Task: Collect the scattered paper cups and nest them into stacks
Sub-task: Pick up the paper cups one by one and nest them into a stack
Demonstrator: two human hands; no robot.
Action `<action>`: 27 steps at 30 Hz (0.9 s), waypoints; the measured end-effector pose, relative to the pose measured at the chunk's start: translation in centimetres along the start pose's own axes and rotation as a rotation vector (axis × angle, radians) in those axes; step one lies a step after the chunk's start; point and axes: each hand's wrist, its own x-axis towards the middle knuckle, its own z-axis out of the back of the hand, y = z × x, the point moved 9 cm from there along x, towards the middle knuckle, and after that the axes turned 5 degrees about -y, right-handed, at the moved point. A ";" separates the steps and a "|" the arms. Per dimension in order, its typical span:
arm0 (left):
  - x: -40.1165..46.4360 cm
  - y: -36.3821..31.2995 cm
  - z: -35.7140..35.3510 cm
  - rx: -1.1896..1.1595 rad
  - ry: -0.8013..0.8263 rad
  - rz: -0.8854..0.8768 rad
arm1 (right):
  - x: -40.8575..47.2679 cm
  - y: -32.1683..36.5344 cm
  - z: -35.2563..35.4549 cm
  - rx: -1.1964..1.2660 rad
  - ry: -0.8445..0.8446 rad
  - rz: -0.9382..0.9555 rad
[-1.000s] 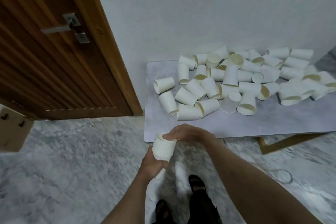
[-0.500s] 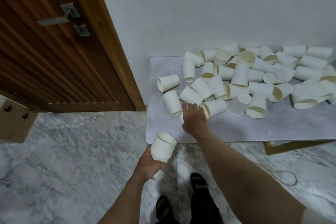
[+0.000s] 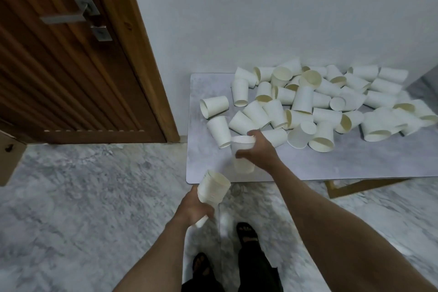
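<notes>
The low marble surface (image 3: pixel 308 163) carries the bulk of the work: a heap of loose paper cups (image 3: pixel 315 104) lying on their sides or mouth down, spread from just beyond the right fingers out toward the wall. Nearer the person, off the surface's front edge, the left hand (image 3: pixel 193 208) wraps its fingers round the base of a nested stack (image 3: pixel 213 188), tilted with its open mouth up toward the other hand, presumably so the next cup can drop straight in. The right hand (image 3: pixel 259 148) has its fingers and thumb curled round the rim end of a single cup (image 3: pixel 243 154), lifted clear of the heap and just above and right of the stack's mouth. Judging by this, most cups are not yet nested.
</notes>
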 end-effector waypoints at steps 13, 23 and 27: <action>0.2 -2.6 5.2 0.095 -0.023 -0.111 | -7.3 5.6 -9.7 -0.122 0.686 -0.111; 5.6 -2.8 9.7 0.072 -0.055 -0.047 | 4.8 9.5 -6.9 -0.398 -0.016 0.105; 8.2 -3.5 11.2 0.019 -0.041 -0.030 | 7.1 9.0 -8.8 -0.526 -0.017 0.110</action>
